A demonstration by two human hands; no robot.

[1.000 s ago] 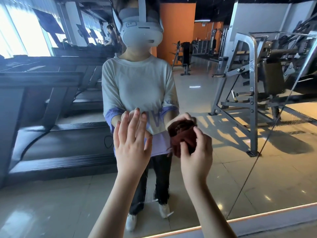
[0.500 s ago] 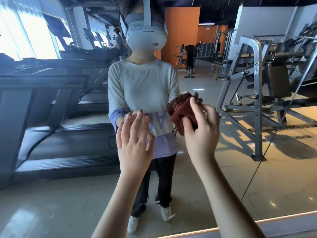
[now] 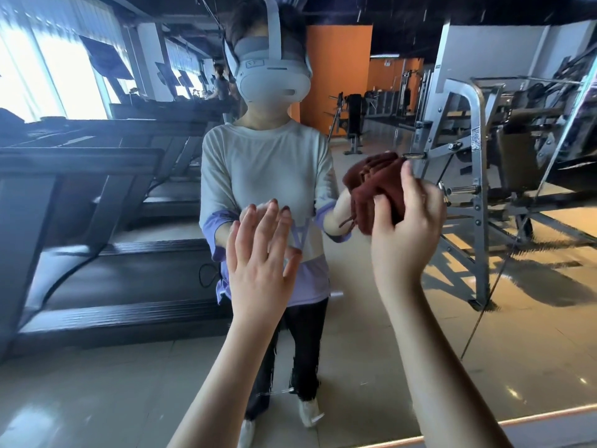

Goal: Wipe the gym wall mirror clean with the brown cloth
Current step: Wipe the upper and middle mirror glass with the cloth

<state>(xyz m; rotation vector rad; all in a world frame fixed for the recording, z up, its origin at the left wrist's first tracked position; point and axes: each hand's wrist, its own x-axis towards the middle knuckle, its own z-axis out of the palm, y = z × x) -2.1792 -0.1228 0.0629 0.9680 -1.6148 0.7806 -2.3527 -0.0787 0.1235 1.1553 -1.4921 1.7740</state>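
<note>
The gym wall mirror (image 3: pixel 129 367) fills the view and reflects me, treadmills and weight machines. A bunched brown cloth (image 3: pixel 378 192) is held against the glass right of centre, at chest height of my reflection. My right hand (image 3: pixel 407 227) grips it, fingers curled over the cloth's near side. My left hand (image 3: pixel 261 257) lies flat with straight fingers on the mirror, lower and to the left of the cloth, holding nothing.
The mirror's lower edge (image 3: pixel 533 421) runs along the bottom right above a pale ledge. A vertical seam (image 3: pixel 504 273) between mirror panels slants down to the right of my right hand. Reflected treadmills (image 3: pixel 97 195) sit left, a steel machine frame (image 3: pixel 478 189) right.
My right hand has carried the brown cloth upward and to the right across the glass. My left hand has stayed flat in about the same place.
</note>
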